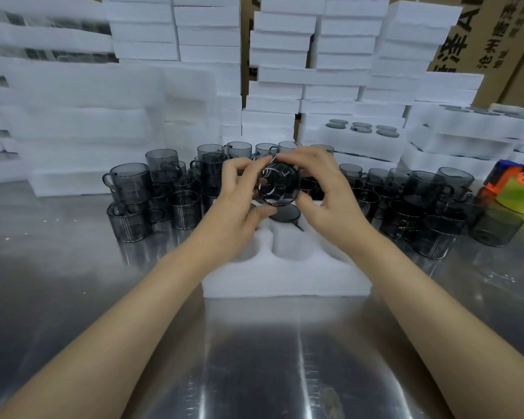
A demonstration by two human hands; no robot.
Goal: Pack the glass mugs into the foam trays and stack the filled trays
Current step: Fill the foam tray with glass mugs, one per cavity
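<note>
The curled fingers (243, 168) of the left hand (239, 201) and of the right hand (324, 195) are gripping a smoky glass mug (279, 184) from both sides, the left thumb lying beneath it. The mug is tipped on its side, its round mouth facing the camera, and is hovering over the far half of a white foam tray (285, 267). The glass is looking thin, grey-tinted and glossy, and the tray soft and grainy, with rounded wells cut into it. A seated mug (285, 213) is already sitting in a far well just below the held one, and the near wells are showing only foam. The tray is lying on a brushed steel table (254, 358) that is throwing back streaks of light. Loose mugs (127, 189) of the same dark cylindrical kind are crowding the table on either side of the hands, some stacked in twos. To the right, filled trays (360, 133) are piling up, with circles of glass showing in their tops. Stacks of foam (146, 28) and cardboard cartons (481, 40) are walling off the back, and bright tape rolls (516, 196) are lying at the right edge.
</note>
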